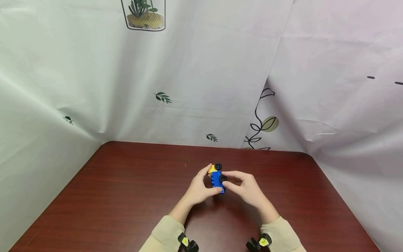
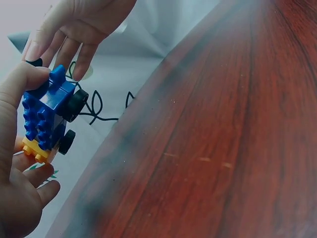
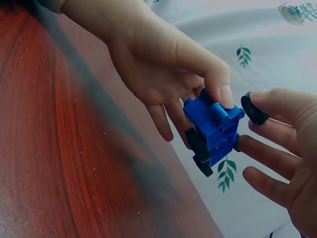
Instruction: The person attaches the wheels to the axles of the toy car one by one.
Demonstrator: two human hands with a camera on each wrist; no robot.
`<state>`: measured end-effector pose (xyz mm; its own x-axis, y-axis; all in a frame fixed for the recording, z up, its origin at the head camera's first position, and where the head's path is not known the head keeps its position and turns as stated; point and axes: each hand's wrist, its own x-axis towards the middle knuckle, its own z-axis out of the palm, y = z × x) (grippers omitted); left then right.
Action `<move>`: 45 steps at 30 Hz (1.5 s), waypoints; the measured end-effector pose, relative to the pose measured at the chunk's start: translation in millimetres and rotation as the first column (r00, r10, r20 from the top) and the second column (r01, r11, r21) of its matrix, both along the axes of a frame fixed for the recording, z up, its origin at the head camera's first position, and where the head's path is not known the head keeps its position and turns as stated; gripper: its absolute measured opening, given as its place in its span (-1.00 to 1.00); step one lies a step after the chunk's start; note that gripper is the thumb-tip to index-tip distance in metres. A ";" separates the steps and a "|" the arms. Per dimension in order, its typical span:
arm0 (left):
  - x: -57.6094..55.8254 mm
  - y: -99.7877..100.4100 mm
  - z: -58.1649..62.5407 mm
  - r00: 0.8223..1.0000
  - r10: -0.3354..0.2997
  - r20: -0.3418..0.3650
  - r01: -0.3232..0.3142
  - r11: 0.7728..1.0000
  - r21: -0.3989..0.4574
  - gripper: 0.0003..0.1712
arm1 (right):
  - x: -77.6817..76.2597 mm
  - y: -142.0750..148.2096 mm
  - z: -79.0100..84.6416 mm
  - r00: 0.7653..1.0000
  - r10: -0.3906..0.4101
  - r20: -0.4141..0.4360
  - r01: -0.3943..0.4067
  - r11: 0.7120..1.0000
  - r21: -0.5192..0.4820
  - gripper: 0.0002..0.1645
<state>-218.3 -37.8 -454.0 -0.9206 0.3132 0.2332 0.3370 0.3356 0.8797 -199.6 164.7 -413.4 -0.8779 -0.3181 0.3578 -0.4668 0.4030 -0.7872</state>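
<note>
My left hand (image 1: 200, 185) grips a small toy car (image 1: 217, 180) above the table, its thumb against one end. The car has a blue studded body (image 2: 44, 119) and a yellow block (image 2: 35, 150) at the far end. Two black wheels show along one side in the left wrist view, a nearer wheel (image 2: 77, 105) and a farther wheel (image 2: 67, 142). My right hand (image 1: 247, 187) pinches a black wheel (image 3: 254, 110) between thumb and index finger, close beside the blue body. A narrow gap shows between that wheel and the car in the right wrist view.
The dark red wooden table (image 1: 132, 196) has rounded far corners. White printed cloth (image 1: 201, 70) hangs behind it and on both sides. Each sleeve cuff has a black device, the left device (image 1: 188, 243) and the right device (image 1: 259, 242).
</note>
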 end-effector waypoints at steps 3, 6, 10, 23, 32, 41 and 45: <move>0.0 -0.2 0.0 1.000 -0.001 -0.004 0.001 1.000 0.003 0.04 | -0.2 -0.6 -1.0 1.000 0.019 0.005 -0.019 1.000 0.011 -0.60; -0.2 -0.1 0.3 1.000 -0.003 -0.010 0.003 1.000 0.005 0.05 | 0.0 -0.6 -1.3 0.999 0.037 -0.011 -0.037 0.999 0.029 -0.60; 0.0 0.2 1.1 1.000 -0.005 -0.018 0.005 1.000 0.009 0.05 | 0.7 -1.2 0.1 0.999 0.038 -0.009 -0.037 0.999 0.038 -0.61; 4.2 3.9 5.0 0.994 0.022 -0.107 -0.022 1.000 0.002 0.10 | -0.9 -15.4 -3.2 0.966 -0.104 0.236 0.138 0.982 -0.133 -0.74; 3.3 5.2 5.9 0.992 0.048 -0.115 -0.047 0.999 0.008 0.10 | -0.4 -12.0 -3.6 0.888 0.097 0.449 0.020 0.968 -0.249 -0.50; 3.7 4.4 6.8 0.992 0.025 -0.125 -0.018 0.998 0.060 0.06 | -1.9 -8.9 -5.1 0.813 0.244 0.529 -0.081 0.947 -0.312 -0.42; 4.2 4.5 7.3 0.991 0.016 -0.135 -0.007 0.997 0.071 0.06 | -2.6 -8.8 -5.9 0.804 0.273 0.528 -0.085 0.932 -0.352 -0.42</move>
<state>-214.1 -33.2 -446.7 -0.8824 0.2814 0.3772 0.4514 0.2792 0.8475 -202.2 155.9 -419.3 -0.8894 -0.4509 -0.0755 0.0538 0.0607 -0.9967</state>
